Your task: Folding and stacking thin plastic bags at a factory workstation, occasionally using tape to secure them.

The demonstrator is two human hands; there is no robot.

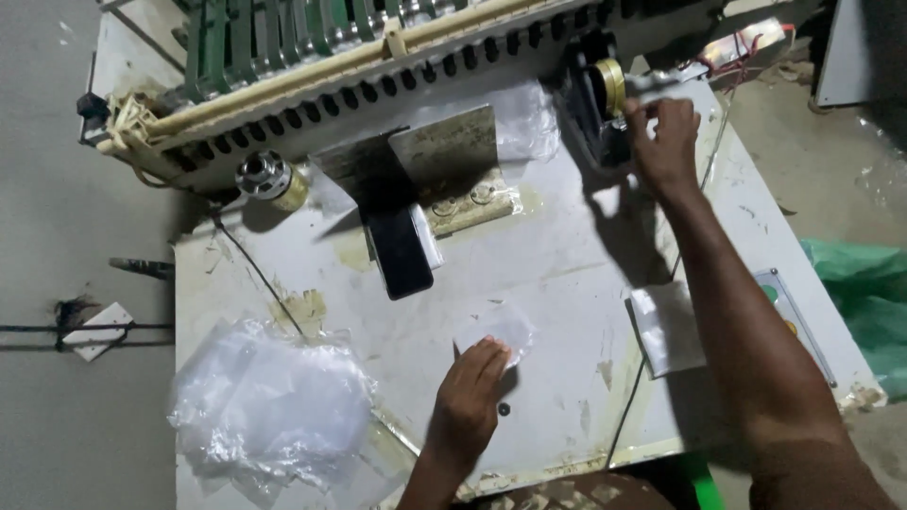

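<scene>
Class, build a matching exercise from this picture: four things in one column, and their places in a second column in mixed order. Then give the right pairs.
Things
1. Left hand
2. Right hand
3. Pile of clear bags
4. Black phone

Places
A. At the brass roller at the table's far edge
B. Near left corner of the table
C. Fingertips on a small clear bag
D. Middle of the table, below the metal plate

Pairs: 1-C, 2-A, 3-B, 4-D

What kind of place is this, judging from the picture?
Probably a small workshop or factory floor. A worn white machine table carries a green and cream machine; a pile of clear plastic bags lies on it, and the floor is bare concrete.
</scene>
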